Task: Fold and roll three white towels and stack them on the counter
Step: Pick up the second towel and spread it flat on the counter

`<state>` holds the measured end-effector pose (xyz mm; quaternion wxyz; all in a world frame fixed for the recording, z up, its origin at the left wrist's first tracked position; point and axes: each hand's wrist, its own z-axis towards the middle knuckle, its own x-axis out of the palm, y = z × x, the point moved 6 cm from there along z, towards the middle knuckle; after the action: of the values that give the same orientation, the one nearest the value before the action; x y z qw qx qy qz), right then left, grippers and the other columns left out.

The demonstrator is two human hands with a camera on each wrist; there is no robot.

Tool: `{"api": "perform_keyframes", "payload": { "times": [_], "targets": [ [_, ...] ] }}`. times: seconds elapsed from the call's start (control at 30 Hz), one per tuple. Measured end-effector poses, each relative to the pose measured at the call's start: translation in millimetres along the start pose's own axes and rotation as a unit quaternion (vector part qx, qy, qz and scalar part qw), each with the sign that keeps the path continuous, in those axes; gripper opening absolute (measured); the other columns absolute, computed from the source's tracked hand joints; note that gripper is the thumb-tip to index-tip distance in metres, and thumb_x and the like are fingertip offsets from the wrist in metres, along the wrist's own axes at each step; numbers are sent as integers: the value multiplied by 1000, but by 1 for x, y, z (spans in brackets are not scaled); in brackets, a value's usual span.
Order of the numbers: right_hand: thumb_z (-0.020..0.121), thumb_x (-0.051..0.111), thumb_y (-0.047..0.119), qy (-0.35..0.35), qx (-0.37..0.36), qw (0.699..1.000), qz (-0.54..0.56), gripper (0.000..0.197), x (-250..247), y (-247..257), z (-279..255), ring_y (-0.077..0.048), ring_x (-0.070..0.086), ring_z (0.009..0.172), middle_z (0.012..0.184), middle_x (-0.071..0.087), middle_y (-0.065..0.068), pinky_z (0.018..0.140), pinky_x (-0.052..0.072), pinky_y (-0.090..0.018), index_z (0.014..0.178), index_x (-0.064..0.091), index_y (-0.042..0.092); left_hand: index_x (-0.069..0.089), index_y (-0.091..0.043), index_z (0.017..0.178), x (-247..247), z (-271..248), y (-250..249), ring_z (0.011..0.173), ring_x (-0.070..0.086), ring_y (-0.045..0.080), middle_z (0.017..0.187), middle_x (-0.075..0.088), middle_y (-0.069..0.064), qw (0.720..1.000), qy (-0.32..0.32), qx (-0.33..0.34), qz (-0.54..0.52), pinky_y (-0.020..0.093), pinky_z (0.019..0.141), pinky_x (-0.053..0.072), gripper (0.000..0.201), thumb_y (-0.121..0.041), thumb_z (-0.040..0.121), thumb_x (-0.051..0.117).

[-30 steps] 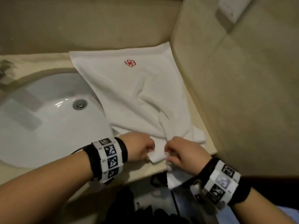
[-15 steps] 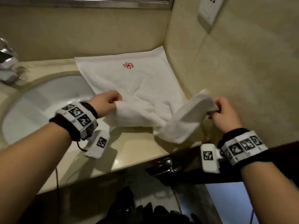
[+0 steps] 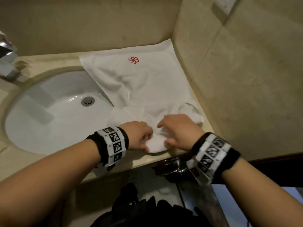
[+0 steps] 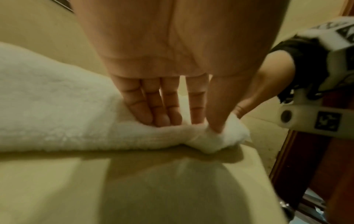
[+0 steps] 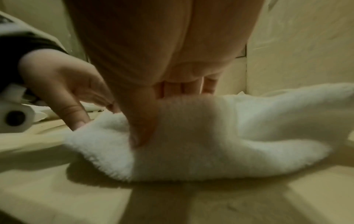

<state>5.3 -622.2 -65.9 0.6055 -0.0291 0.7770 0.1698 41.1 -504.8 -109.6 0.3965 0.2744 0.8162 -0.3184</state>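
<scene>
One white towel [image 3: 139, 82] with a red logo lies spread on the beige counter [image 3: 137, 159], right of the sink. Its near end is bunched into a thick fold [image 3: 157, 145] at the counter's front edge. My left hand [image 3: 139, 136] and right hand [image 3: 178, 130] sit side by side on that fold. In the left wrist view my left hand [image 4: 191, 121] has its fingertips behind the towel [image 4: 57, 121] ridge and its thumb dug into the end. In the right wrist view my right hand [image 5: 161, 116] pinches the towel [image 5: 210, 144] between thumb and fingers. No other towel shows.
A white oval sink [image 3: 49, 120] fills the counter's left side, with a chrome faucet [image 3: 6, 59] at the far left. A tiled wall [image 3: 246, 79] runs close along the towel's right edge. A metal handle [image 3: 177, 167] sticks out below the counter edge.
Half a second ago my hands were apart, the right one lifting a towel corner by the wall. Both have come together at the front edge, and the lifted part lies bunched on the counter.
</scene>
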Motion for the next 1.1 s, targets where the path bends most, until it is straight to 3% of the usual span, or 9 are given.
{"api": "perform_keyframes", "payload": {
  "times": [0.07, 0.13, 0.27, 0.43, 0.6, 0.7, 0.8, 0.97, 1.1],
  "targets": [
    [80, 59, 33, 101, 5, 989, -110, 37, 21, 5, 11, -21, 55, 106, 111, 62, 3, 99, 30, -33, 115, 53, 25, 55, -23, 109, 1, 2, -1, 107, 51, 24, 116, 51, 2, 1000, -23, 3, 6, 33, 91, 42, 36, -42, 79, 62],
    [85, 50, 32, 98, 27, 987, -125, 26, 21, -1, 12, -23, 58, 99, 107, 64, 1, 94, 31, -32, 109, 56, 24, 58, -23, 109, 3, 2, -1, 107, 52, 26, 116, 52, 4, 999, -46, 11, -3, 34, 90, 43, 33, -40, 81, 60],
    [87, 48, 24, -34, 56, 995, 75, 20, -15, -10, -5, -24, 55, 97, 104, 60, -5, 74, 34, -27, 104, 58, 17, 49, -22, 117, 3, -6, 1, 104, 50, 23, 113, 52, 3, 996, -73, -22, -43, 38, 90, 43, 57, -58, 74, 61],
    [84, 57, 19, -129, 5, 977, 171, 6, -72, 0, -33, -8, 45, 67, 76, 49, 9, 58, 32, -15, 86, 51, 20, 55, -19, 111, -45, -29, -8, 102, 54, 30, 110, 59, 8, 960, -274, -48, -37, 36, 83, 40, 28, -31, 87, 50],
    [79, 67, 21, -189, 69, 967, 159, 24, -97, -21, -53, -19, 46, 64, 66, 49, 4, 56, 26, -29, 70, 45, 21, 68, -17, 103, -110, -82, -28, 96, 57, 33, 106, 65, 8, 908, -419, 14, -22, 37, 80, 43, 36, -33, 85, 40],
    [78, 69, 28, -167, 79, 971, 154, 22, -91, -23, -56, -21, 50, 72, 73, 53, 1, 59, 30, -30, 74, 49, 20, 61, -10, 103, -116, -89, -23, 95, 56, 29, 94, 60, 6, 922, -366, -17, -126, 26, 73, 34, 24, -22, 95, 41],
    [78, 67, 40, -69, 87, 993, 52, 32, -70, -23, -59, -25, 55, 85, 85, 56, -3, 65, 33, -30, 93, 56, 13, 58, -8, 102, -104, -103, -11, 96, 56, 28, 97, 62, 13, 936, -314, -76, -138, 27, 76, 36, 24, -24, 95, 42],
    [80, 64, 41, 76, 94, 992, 35, 25, -26, -31, -81, -23, 58, 95, 97, 67, -5, 72, 37, -29, 88, 66, 18, 48, -31, 71, -32, -124, -9, 78, 50, 15, 75, 52, -8, 991, -86, -74, -70, 23, 73, 35, 24, -41, 92, 44],
    [81, 55, 55, 209, 99, 973, 18, 42, 31, -33, -95, -22, 57, 97, 98, 64, -6, 71, 35, -26, 92, 63, 15, 61, -27, 86, 34, -114, -3, 77, 57, 9, 82, 63, -9, 990, 32, -109, -86, 24, 78, 41, 24, -42, 92, 43]
  ]
}}
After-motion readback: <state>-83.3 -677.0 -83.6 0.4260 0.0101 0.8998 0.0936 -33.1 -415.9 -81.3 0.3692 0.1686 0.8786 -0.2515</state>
